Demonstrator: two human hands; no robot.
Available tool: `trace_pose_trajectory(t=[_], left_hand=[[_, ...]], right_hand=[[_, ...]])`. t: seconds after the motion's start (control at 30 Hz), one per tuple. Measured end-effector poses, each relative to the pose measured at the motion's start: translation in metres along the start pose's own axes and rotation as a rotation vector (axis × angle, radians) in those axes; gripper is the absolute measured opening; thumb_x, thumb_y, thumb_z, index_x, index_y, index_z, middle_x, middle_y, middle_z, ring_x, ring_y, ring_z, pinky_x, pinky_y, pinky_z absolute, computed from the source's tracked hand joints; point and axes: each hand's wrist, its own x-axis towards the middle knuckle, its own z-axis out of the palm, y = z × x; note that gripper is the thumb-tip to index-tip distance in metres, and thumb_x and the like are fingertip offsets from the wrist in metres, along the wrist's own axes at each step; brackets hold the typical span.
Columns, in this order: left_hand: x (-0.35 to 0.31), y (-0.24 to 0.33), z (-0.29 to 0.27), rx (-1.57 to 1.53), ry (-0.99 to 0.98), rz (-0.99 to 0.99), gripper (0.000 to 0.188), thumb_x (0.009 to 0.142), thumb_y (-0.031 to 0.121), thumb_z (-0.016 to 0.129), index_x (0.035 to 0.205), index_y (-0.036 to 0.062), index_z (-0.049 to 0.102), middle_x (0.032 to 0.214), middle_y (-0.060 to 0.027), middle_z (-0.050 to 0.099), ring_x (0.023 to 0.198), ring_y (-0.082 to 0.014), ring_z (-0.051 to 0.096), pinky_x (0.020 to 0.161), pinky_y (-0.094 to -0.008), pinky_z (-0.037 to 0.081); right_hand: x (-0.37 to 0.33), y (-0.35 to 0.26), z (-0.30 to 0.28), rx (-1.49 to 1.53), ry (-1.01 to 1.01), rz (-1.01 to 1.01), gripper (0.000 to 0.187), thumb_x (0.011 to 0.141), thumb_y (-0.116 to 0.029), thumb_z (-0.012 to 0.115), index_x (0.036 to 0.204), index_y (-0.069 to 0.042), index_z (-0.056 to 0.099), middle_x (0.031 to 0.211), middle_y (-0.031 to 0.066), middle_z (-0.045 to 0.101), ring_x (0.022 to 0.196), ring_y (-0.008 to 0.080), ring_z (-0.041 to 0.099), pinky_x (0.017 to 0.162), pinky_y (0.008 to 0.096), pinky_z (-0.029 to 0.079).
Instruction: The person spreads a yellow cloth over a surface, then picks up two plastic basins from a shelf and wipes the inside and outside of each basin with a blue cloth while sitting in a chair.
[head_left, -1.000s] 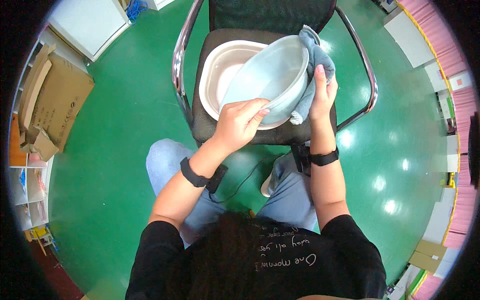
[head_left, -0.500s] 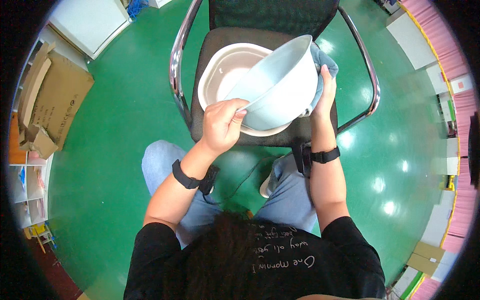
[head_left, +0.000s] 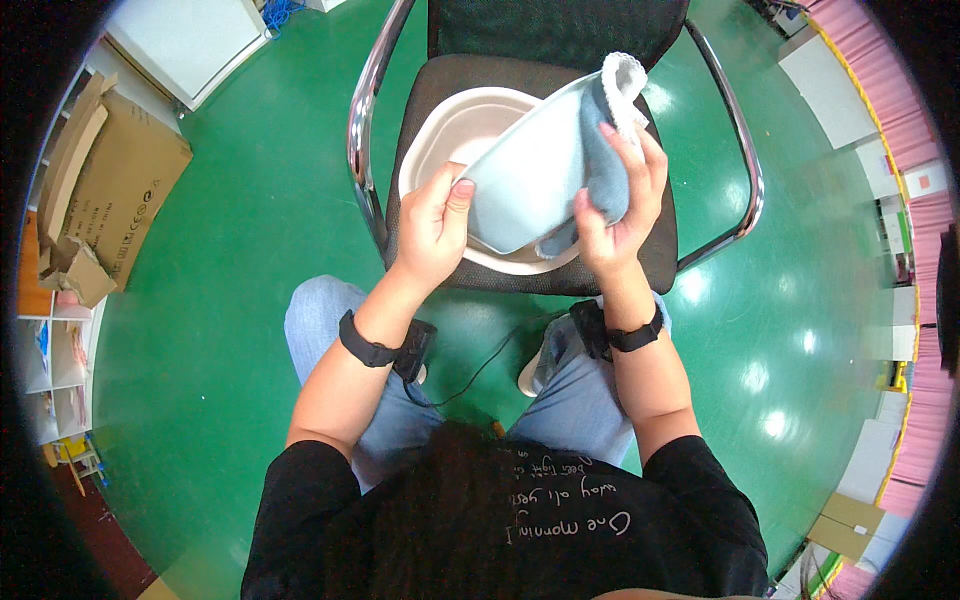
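A pale blue bowl [head_left: 530, 165] is held tilted on its side above a cream plastic basin [head_left: 432, 135], which stands on a chair seat. My left hand [head_left: 435, 222] grips the bowl's rim at its near left, thumb on the outer side. With my right hand [head_left: 625, 205] I press a blue-grey cloth [head_left: 606, 165] with a white edge against the outside of the bowl. The cloth bunches up past the bowl's far end and hangs below my thumb. The bowl's inside is turned away from view.
The black office chair [head_left: 655, 262] has curved chrome armrests on both sides. A cardboard box [head_left: 130, 190] and a white shelf [head_left: 65, 375] stand at the left on the green floor. Pink curtains [head_left: 915, 260] and boxes line the right. A thin black cable [head_left: 470, 380] runs between my legs.
The bowl has been tipped further, so its outside now faces me and its inside no longer shows. My right hand has shifted left with the cloth, onto the bowl's outer side.
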Motion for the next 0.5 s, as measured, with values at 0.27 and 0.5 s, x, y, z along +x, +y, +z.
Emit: trace_pose_trajectory(t=[0.27,0.5], left_hand=[[0.002,-0.020,0.012,-0.127,0.120,0.055,0.021,0.090,0.010,0.045,0.103,-0.0005,0.057,0.079,-0.0160,0.063,0.073,-0.0208,0.064,0.066,-0.0300,0.047],[0.003,-0.009,0.010,-0.277,0.019,-0.036,0.025,0.089,0.001,0.039,0.108,-0.0030,0.055,0.092,-0.0144,0.065,0.087,-0.0171,0.061,0.076,-0.0280,0.046]], right_hand=[[-0.017,-0.052,0.016,-0.190,-0.294,-0.288,0.053,0.052,-0.042,0.065,0.097,-0.016,0.068,0.114,0.0048,0.058,0.112,0.0318,0.048,0.098,0.0451,0.027],[-0.014,-0.039,0.011,-0.226,-0.300,-0.363,0.048,0.066,-0.050,0.055,0.099,-0.017,0.066,0.120,0.0052,0.056,0.111,0.0281,0.050,0.098,0.0427,0.029]])
